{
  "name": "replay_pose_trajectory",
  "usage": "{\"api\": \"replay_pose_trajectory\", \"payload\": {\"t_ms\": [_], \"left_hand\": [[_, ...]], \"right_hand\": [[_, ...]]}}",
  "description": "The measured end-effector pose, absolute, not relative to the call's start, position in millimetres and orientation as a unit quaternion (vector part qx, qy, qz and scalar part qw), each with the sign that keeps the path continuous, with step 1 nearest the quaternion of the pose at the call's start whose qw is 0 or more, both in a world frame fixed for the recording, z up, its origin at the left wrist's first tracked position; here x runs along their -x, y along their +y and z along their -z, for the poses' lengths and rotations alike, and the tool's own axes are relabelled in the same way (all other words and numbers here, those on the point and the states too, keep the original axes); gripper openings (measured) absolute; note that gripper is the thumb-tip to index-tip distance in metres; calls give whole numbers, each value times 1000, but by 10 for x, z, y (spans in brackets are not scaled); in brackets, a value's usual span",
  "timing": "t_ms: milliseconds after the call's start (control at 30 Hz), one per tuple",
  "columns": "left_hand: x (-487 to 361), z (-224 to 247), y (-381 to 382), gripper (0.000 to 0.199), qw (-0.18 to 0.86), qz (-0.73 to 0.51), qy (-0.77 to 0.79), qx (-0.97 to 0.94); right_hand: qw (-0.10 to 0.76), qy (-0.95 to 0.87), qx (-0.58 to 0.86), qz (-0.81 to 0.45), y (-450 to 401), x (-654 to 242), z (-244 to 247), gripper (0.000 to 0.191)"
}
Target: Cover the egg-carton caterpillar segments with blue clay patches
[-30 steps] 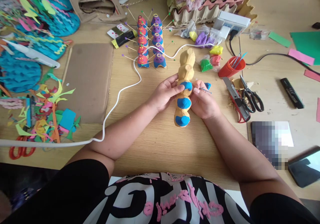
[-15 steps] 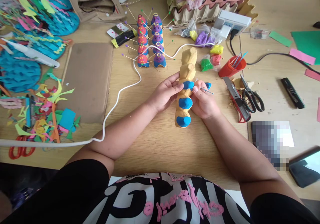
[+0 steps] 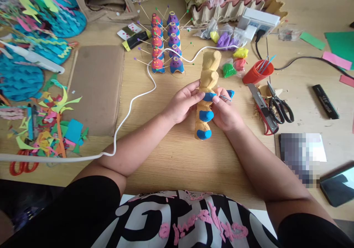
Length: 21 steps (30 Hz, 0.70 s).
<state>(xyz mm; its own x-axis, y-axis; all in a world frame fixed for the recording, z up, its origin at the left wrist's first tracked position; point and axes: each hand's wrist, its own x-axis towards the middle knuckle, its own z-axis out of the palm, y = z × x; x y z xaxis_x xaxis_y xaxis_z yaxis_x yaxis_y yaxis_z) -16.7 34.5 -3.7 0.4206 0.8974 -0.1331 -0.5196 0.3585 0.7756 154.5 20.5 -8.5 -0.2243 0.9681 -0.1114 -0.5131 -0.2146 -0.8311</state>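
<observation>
My left hand [image 3: 184,102] is closed round the left side of a tan egg-carton strip [image 3: 209,65], thumb on its front. The strip stands upright above the table. Blue clay [image 3: 206,115] covers parts of its three lower bumps. At the strip's right edge my right hand [image 3: 228,111] is closed in a pinch, thumb tip against the upper blue patch [image 3: 209,97]. A thin blue stick [image 3: 225,97] pokes out from between its fingers. Just behind these fingers shows another blue piece [image 3: 231,93], partly hidden.
Two rows of painted carton caterpillars [image 3: 157,64] with pins stand behind. A white cord [image 3: 132,101] crosses my left forearm. To the right are a red cup [image 3: 254,72], a box cutter [image 3: 262,107] and black scissors [image 3: 279,106]. Paper scraps [image 3: 55,130] and cardboard [image 3: 95,89] lie left.
The top of the strip has leaned slightly to the right. The thin stick in my right hand has shifted, and its outer end now shows closer to the fingers.
</observation>
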Motion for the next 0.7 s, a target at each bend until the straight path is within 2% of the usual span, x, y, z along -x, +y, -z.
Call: {"api": "replay_pose_trajectory", "payload": {"t_ms": [267, 700], "left_hand": [[172, 58, 359, 69, 765, -459, 296, -342], [179, 102, 371, 70, 766, -456, 287, -350]], "right_hand": [[544, -376, 352, -663, 207, -1525, 91, 73], [553, -390, 368, -637, 189, -1511, 89, 72]]}}
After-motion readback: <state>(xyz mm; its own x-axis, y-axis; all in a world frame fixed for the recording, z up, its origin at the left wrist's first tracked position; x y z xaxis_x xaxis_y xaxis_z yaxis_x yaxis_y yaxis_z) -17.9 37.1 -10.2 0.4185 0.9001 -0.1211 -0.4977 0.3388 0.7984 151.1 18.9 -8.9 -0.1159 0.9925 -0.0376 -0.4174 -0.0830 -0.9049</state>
